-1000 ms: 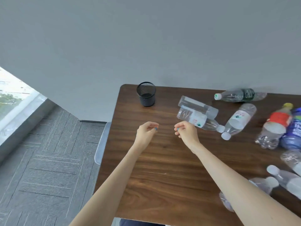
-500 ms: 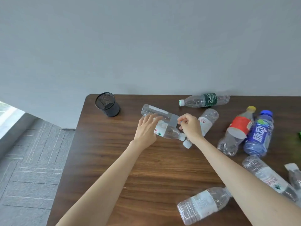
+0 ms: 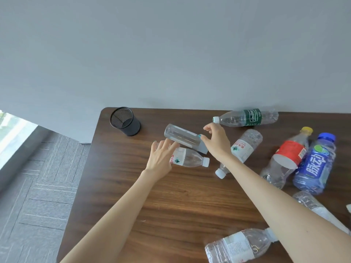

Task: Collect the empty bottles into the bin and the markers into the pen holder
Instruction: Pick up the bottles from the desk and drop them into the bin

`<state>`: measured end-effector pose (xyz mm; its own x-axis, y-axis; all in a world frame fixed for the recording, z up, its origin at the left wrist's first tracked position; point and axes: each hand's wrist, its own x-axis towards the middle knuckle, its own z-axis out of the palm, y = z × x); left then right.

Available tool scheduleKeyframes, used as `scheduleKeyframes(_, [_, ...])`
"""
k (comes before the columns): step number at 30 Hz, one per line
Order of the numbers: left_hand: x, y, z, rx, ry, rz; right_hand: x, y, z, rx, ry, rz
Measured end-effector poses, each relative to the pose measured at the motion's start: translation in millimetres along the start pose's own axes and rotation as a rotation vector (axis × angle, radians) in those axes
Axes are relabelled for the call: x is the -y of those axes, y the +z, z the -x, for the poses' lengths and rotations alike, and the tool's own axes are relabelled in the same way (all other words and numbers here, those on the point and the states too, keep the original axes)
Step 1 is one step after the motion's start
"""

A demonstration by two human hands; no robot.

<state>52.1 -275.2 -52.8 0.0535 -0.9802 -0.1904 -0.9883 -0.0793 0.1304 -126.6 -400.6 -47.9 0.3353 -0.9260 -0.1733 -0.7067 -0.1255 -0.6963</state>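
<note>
Several empty plastic bottles lie on the dark wooden table (image 3: 171, 205). My left hand (image 3: 161, 158) rests with spread fingers on the base of a small clear bottle with a white label (image 3: 190, 160). My right hand (image 3: 216, 141) hovers with its fingers apart, and its thumb touches the grey end of a squarish clear bottle (image 3: 180, 136) lying just behind. A black mesh pen holder (image 3: 125, 121) stands at the table's far left corner. No bin and no markers are in view.
A green-label bottle (image 3: 247, 116) lies along the wall. A white-label bottle (image 3: 245, 147) lies under my right wrist. Red-label (image 3: 288, 158) and blue (image 3: 315, 164) bottles lie at the right, and another clear bottle (image 3: 239, 245) lies near the front edge. Grey carpet is at the left.
My right hand has left the small bottle's neck, opened, and moved up to the squarish bottle. My left hand stays at the small bottle's base.
</note>
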Motion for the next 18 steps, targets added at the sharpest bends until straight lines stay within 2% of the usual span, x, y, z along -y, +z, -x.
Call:
scheduleKeyframes(10, [50.9,-1.9,33.4,-0.096,-0.117,-0.044,19.0,33.8,-11.3,0.364,-0.102,0.307])
scheduleKeyframes(18, [71.1,-7.4,62.1,-0.107,-0.269,0.009,27.5,52.7,7.1,0.298,-0.151,0.243])
